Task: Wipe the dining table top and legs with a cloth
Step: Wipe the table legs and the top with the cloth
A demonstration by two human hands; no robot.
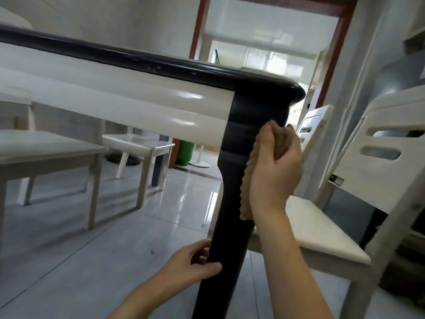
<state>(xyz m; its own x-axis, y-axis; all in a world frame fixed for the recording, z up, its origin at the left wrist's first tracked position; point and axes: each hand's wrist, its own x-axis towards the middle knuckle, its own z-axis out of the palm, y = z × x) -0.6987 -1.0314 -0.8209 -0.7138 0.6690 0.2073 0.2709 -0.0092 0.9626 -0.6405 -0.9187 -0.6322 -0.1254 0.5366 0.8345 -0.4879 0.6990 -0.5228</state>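
While your right hand (276,171) clasps the brown cloth (245,199) against the dark table leg (227,215), you are on the leg-wiping part of the job. The cloth is bunched in your curled fingers near the top of the leg, just under the rounded corner of the black table top (138,58), and a scalloped edge of it hangs down along the leg's right side. Your left hand (190,261) grasps the same leg lower down, thumb across the front and fingers wrapped behind, which looks like a brace.

From this low angle you cannot judge whether the top has been done; only its edge and the cream apron (115,104) beneath it show.

For the next move, expect to drag the cloth down the leg with steady pressure, turning your wrist so it covers the front and the far side as well. The leg narrows below the curved shoulder, so reshape your grip there. Your left hand sits in the cloth's path and will need to shift. The white chair (322,238) stands just beside the leg on the right, leaving your elbow little room.
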